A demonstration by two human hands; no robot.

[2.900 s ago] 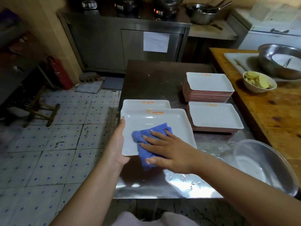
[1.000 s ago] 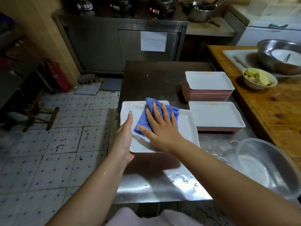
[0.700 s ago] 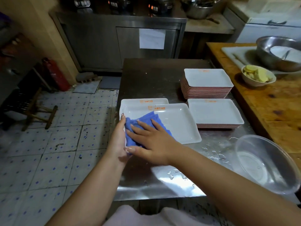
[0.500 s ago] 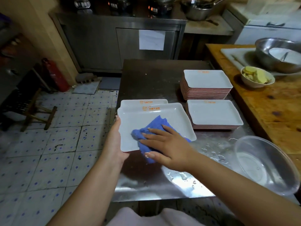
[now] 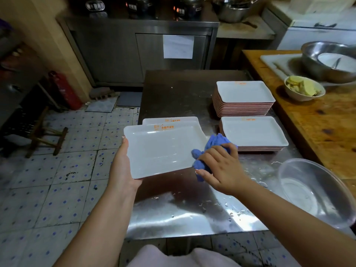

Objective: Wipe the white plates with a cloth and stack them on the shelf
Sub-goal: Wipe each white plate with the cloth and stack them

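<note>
Two hands were engaged over the steel worktop: a white plate was held tilted above it by its left edge in the left hand, thumb along the rim and fingers hidden beneath, while a bunched blue cloth was gripped in the curled right hand against the plate's right edge. The plate was judged stiff, fairly light and breakable, and slippery where wet, since water drops were seen on the worktop; a hold on two opposite rims would be safest for carrying. The cloth was judged soft and easily squeezed round a rim. Another plate lay flat just behind the held one. Two stacks of plates were set to the right, a tall far stack and a lower near stack just beside the cloth, so a wide swing of the right hand could knock it. A clear basin stood at the near right corner. A bowl of sliced food and a metal bowl were placed on the wooden counter well apart. No shelf could be identified.
</note>
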